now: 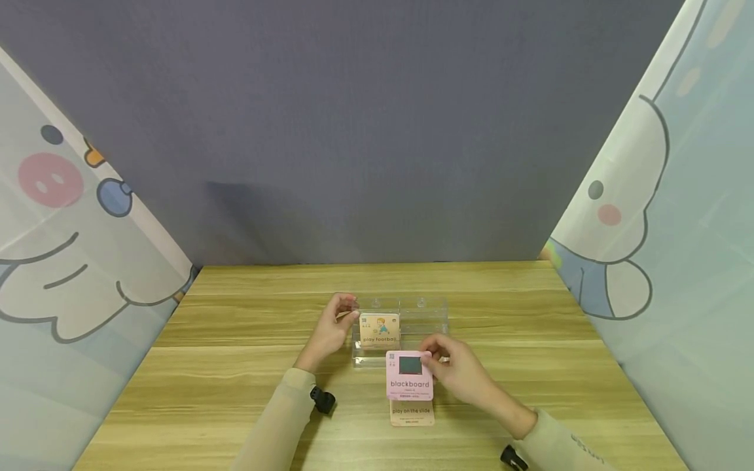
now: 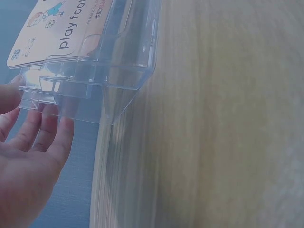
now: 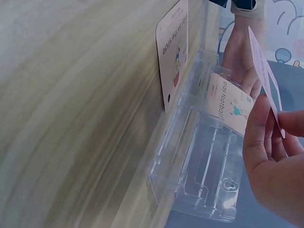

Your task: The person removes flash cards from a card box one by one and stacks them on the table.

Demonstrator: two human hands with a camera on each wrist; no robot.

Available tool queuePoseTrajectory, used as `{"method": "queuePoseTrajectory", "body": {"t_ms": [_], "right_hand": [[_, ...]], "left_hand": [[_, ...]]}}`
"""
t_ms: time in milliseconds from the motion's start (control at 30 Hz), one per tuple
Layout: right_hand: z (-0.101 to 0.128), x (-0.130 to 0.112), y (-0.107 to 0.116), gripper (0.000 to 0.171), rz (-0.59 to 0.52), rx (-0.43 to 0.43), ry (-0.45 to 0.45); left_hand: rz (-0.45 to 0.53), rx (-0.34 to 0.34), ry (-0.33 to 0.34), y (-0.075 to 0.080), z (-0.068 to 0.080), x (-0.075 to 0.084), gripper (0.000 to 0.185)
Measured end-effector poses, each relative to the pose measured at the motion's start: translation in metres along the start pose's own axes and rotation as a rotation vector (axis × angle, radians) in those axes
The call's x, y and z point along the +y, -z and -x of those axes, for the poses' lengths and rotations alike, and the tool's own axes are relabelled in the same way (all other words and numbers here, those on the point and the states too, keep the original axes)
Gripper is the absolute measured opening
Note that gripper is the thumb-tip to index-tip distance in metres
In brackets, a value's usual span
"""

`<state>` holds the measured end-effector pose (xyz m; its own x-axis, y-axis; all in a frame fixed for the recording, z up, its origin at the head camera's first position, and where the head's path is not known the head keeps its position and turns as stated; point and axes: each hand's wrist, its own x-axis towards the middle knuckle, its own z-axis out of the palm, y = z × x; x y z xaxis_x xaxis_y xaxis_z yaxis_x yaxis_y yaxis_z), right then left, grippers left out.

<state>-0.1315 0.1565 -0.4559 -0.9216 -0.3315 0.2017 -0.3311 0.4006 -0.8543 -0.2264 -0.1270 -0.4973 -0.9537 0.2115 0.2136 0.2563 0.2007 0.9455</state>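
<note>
A clear plastic card holder (image 1: 406, 327) stands on the wooden table (image 1: 235, 366), with a tan "play football" card (image 1: 379, 331) in its left slot. My left hand (image 1: 332, 330) holds the holder's left end, fingers on its edge (image 2: 45, 126). Just in front of the holder, my right hand (image 1: 456, 371) pinches a pink "blackboard" card (image 1: 409, 375) by its right edge. In the right wrist view the pink card (image 3: 263, 71) stands edge-on above the holder (image 3: 204, 161). Another tan card, "play on the slide" (image 1: 412, 413), lies flat on the table below the pink one.
A grey wall (image 1: 365, 131) closes off the back of the table, and cartoon-printed curtains hang at the left (image 1: 71, 261) and right (image 1: 665, 229). The holder's right slot (image 1: 424, 324) has no card in it.
</note>
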Motion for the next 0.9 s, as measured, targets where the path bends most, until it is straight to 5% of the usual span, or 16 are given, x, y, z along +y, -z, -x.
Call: {"method": "queuePoseTrajectory", "body": {"t_ms": [900], "right_hand": [[0.0080,0.0089,-0.0065,0.013,0.006,-0.127,-0.122]], "left_hand": [[0.008,-0.005,0.007,0.0005,0.0004,0.0011,0.029]]}}
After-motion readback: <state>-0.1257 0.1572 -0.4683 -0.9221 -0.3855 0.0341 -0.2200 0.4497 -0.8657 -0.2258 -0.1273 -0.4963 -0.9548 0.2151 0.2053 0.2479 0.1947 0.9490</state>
